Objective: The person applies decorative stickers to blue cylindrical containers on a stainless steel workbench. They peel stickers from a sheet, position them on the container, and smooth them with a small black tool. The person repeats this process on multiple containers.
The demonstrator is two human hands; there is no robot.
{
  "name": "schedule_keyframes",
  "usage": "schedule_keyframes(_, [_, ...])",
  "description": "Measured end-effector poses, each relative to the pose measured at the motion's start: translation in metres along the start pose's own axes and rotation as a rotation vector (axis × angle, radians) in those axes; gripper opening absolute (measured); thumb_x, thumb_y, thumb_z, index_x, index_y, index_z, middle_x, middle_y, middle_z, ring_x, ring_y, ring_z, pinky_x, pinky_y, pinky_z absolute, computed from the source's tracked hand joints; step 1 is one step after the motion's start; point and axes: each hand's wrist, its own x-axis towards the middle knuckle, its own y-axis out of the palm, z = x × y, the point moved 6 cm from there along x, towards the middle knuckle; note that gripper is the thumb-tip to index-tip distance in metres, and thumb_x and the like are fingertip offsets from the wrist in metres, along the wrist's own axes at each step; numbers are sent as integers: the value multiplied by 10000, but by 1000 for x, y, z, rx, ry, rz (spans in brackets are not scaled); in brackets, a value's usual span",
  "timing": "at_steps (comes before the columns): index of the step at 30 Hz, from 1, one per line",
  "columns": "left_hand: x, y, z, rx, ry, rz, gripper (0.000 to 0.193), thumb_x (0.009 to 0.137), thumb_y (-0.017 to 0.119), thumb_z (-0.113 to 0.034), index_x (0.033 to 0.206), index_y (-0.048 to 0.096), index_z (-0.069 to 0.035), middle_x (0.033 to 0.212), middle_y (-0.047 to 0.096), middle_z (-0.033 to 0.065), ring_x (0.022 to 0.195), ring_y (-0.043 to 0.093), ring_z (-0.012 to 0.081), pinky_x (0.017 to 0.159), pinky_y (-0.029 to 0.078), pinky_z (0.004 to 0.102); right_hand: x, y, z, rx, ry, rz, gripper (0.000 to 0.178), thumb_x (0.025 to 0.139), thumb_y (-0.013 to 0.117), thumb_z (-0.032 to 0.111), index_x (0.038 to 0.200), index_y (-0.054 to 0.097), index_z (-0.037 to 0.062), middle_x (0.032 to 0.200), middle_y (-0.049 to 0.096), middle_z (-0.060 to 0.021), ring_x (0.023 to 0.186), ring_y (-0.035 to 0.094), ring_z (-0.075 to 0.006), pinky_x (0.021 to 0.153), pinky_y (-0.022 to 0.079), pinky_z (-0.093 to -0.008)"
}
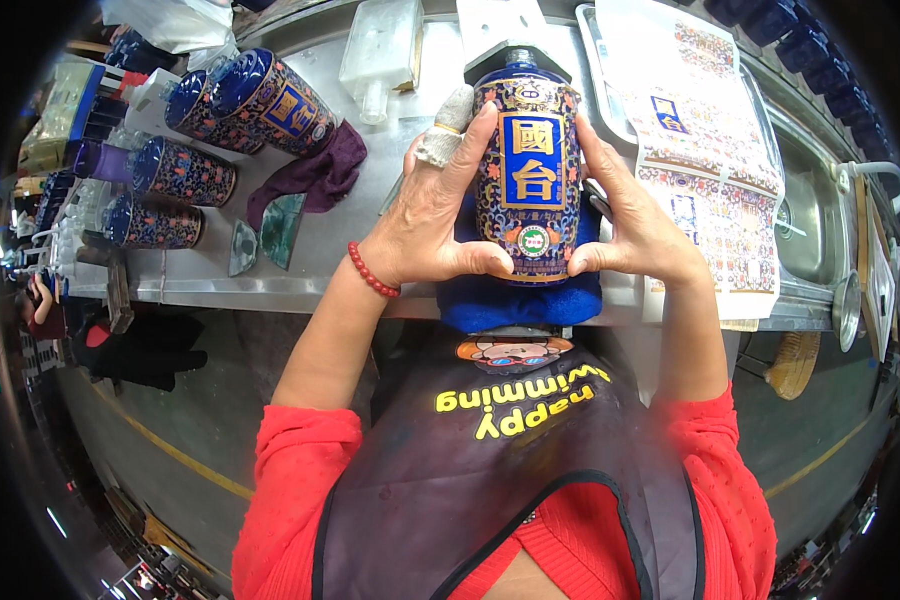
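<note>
A dark blue bottle (530, 215) with a patterned floral wrap and gold-edged lettering lies in front of me, its neck pointing away. Both my hands press against its sides. On the left, my left hand (425, 205) wears a red bead bracelet (370, 270), and one finger is wrapped in pale cloth (443, 135) held by a band. Its thumb rests along the bottle's lower left edge. From the other side, my right hand (640, 220) spreads its fingers up the bottle, thumb at the lower right edge. Under the bottle's near end is a blue cloth (520, 303).
Several similar patterned bottles (280, 105) stand at the left beside a purple cloth (320, 170) and green flat pieces (282, 230). A clear container (382, 50) is at the back. Printed label sheets (710, 150) cover a tray at the right, next to a sink (805, 240).
</note>
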Motion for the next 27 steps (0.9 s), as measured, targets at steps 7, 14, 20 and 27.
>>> schedule_keyframes(7, [-1, 0, -1, 30, -3, -10, 1268, 734, 668, -816, 1636, 175, -73, 1635, 225, 291, 1503, 248, 462, 1202, 158, 556, 0, -2, -1, 14, 32, 31, 1299, 657, 903, 534, 1626, 183, 54, 1616, 288, -271, 1513, 285, -405, 1220, 289, -446])
schedule_keyframes(14, [0, -2, -4, 32, -30, 24, 1263, 749, 658, -804, 1628, 172, -37, 1632, 207, 303, 1515, 214, 453, 1212, 144, 554, 1, -3, 1, 42, 40, 67, 1300, 676, 901, 511, 1628, 150, 43, 1660, 225, -241, 1532, 253, -389, 1233, 270, -430])
schedule_keyframes(20, [-1, -3, -5, 43, -55, 43, 1285, 748, 647, -825, 1633, 141, -42, 1645, 203, 277, 1535, 190, 427, 1221, 113, 555, 2, -5, 4, 41, 46, 60, 1335, 666, 896, 543, 1634, 117, 55, 1630, 276, -256, 1482, 340, -402, 1169, 380, -438])
schedule_keyframes(27, [9, -16, -3, 69, -114, 11, 1170, 815, 588, -812, 1618, 221, -45, 1566, 353, 247, 1464, 317, 409, 1200, 147, 544, 10, -14, 2, 29, 100, 55, 1449, 567, 931, 560, 1642, 94, 66, 1625, 318, -201, 1240, 516, -297, 1076, 455, -414])
